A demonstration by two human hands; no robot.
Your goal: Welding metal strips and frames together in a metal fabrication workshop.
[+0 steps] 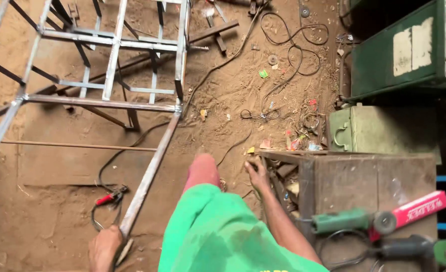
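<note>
Head view, only one I've got. Landmark: the metal frame, a welded grid of square tube standing on the dirt floor.

My left hand is closed around the near end of the frame's long leg. That leg's long axis runs from my left hand diagonally up and to the right, meeting the frame's near corner joint. So the frame lies ahead and left of me, and the left hand is the nearer one, already holding it.

My right hand is well off to the right of the frame, fingers loosely curled on the corner edge of the wooden desk. I can't tell if it grips anything there; it looks like it just rests or braces.

Between the hands: my green-clad knee, just right of the leg.

Just left of the leg, on the floor: a red-handled electrode holder with black cable passing under the frame. A thin rod lies across, under the frame.

On the desk, far right of the frame: a green angle grinder, a red box, and a second, dark grinder.
</note>
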